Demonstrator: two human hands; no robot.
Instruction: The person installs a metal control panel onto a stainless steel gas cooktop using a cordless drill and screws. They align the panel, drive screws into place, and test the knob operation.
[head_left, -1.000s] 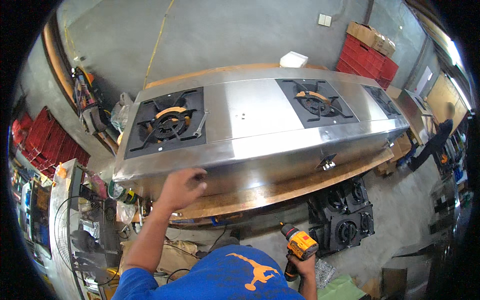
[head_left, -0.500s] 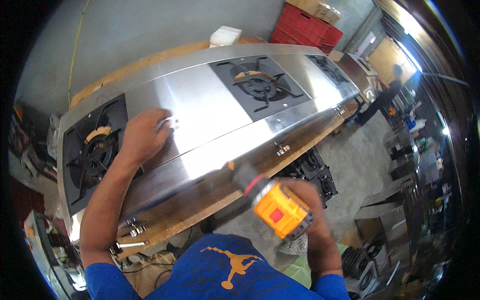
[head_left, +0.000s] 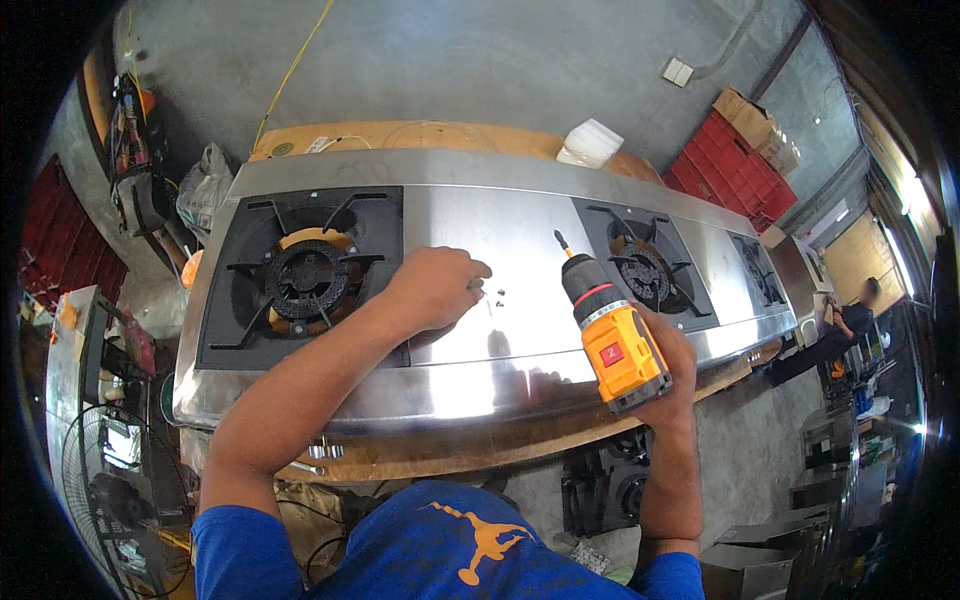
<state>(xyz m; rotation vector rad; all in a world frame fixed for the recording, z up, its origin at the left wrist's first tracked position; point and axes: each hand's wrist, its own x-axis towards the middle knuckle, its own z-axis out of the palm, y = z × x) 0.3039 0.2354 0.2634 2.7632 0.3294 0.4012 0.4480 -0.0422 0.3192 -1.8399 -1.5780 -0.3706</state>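
My right hand (head_left: 668,362) is wrapped round a yellow and black cordless drill (head_left: 618,350). Its long bit points up and away, held above the stove. My left hand (head_left: 440,288) is over the bare steel between two burners, its fingers curled together; what they hold, if anything, I cannot make out. Beside those fingertips a few tiny dark pieces, perhaps screws, lie on the stainless steel stove top (head_left: 480,222). A black burner (head_left: 305,280) with its pan support is left of my left hand; another burner (head_left: 645,272) sits just beyond the drill.
A third burner (head_left: 762,270) is at the stove's far right end. Behind the stove are a white block (head_left: 590,143) and red crates (head_left: 730,172). A fan (head_left: 120,500) stands at lower left. Far right, another person (head_left: 850,315) is at work.
My view has swung left, so the stove sits further right in it. The drill has risen from below the stove's front edge to over the top, bit now upward. My left hand remains above the steel.
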